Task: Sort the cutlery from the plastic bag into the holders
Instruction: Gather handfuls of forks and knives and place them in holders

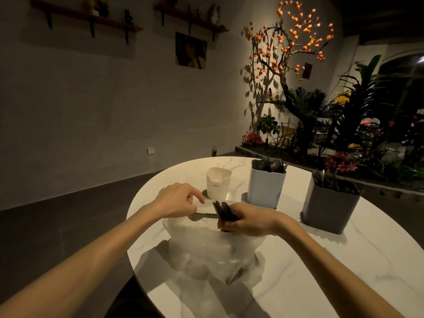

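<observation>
Two hands meet above the plastic bag [213, 251]. Right hand [246, 220] clutches a bundle of dark cutlery [223, 211], ends pointing up and away. Left hand [177, 199] pinches a fork [202, 216] lying crosswise, left to right. Beyond stand a white holder [218, 183], a pale holder [266, 188] and a grey holder [330, 206] on the surface [344, 260].

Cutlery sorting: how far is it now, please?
Done: the light grey holder and dark grey holder already hold dark cutlery. In hand: the right hand grips a dark bundle; the left hand pinches a piece. Left: the white holder looks empty; the plastic bag contents are unclear.
</observation>
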`<state>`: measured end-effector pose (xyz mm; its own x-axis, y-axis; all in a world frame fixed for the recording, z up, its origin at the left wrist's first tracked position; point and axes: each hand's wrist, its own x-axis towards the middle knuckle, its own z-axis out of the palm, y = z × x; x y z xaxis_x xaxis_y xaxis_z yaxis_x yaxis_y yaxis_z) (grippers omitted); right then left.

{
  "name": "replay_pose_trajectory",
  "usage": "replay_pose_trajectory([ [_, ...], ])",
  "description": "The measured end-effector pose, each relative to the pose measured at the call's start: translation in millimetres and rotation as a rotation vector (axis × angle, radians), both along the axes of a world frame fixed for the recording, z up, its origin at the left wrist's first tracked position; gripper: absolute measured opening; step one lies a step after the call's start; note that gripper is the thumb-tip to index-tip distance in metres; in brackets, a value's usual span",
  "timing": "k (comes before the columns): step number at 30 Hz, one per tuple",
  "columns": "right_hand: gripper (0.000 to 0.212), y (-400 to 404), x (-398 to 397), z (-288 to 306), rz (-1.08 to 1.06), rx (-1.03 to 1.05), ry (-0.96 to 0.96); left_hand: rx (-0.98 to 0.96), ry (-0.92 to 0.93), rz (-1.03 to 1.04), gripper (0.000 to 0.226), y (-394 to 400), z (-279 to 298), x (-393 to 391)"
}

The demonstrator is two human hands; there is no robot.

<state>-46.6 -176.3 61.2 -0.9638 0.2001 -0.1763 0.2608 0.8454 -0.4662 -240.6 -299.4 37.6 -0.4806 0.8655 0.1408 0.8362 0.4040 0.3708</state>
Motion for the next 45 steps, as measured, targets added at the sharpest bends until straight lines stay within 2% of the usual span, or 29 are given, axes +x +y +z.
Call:
replay_pose_trajectory([
  [4, 0.033, 4, 8, 19, -0.028, -0.017, 0.075, 0.113, -0.366, -0.006, 0.035, -1, -1, -11],
  [8, 0.03, 17, 19, 38, -0.095, -0.209, 0.169, 0.183, -0.647, 0.053, 0.031, -6, 4, -25],
  [10, 0.021, 22, 22, 44, -0.109, -0.43, 0.26, 0.228, -0.713, 0.079, 0.03, -8, 2, -28],
  [13, 0.015, 32, 21, 46, -0.136, -0.673, 0.389, 0.365, -0.692, 0.1, 0.02, -3, -1, -23],
  [16, 0.015, 36, 17, 37, -0.169, -0.719, 0.451, 0.424, -0.748, 0.026, 0.019, 8, 2, -5],
  [19, 0.018, 40, 15, 28, -0.207, -0.782, 0.586, 0.446, -0.912, -0.11, 0.021, 21, 7, 21],
  [21, 0.02, 46, 16, 27, -0.25, -0.85, 0.708, 0.418, -1.014, -0.219, 0.03, 29, 10, 38],
  [24, 0.021, 54, 20, 29, -0.325, -0.964, 0.829, 0.296, -0.967, -0.35, 0.048, 43, 14, 60],
  [28, 0.023, 57, 33, 12, -0.376, -0.956, 0.815, 0.169, -0.964, -0.395, 0.04, 69, 2, 82],
  [33, 0.027, 72, 56, -36, -0.52, -0.91, 0.778, 0.008, -1.019, -0.455, 0.036, 99, -43, 96],
  [38, 0.026, 83, 60, -74, -0.619, -0.885, 0.768, 0.002, -1.208, -0.465, 0.038, 124, -81, 112],
  [42, 0.022, 88, 51, -92, -0.66, -0.962, 0.863, 0.024, -1.402, -0.477, 0.023, 133, -97, 115],
  [45, 0.039, 87, 39, -98, -0.719, -1.07, 0.954, 0.044, -1.42, -0.493, 0.022, 139, -105, 111],
])
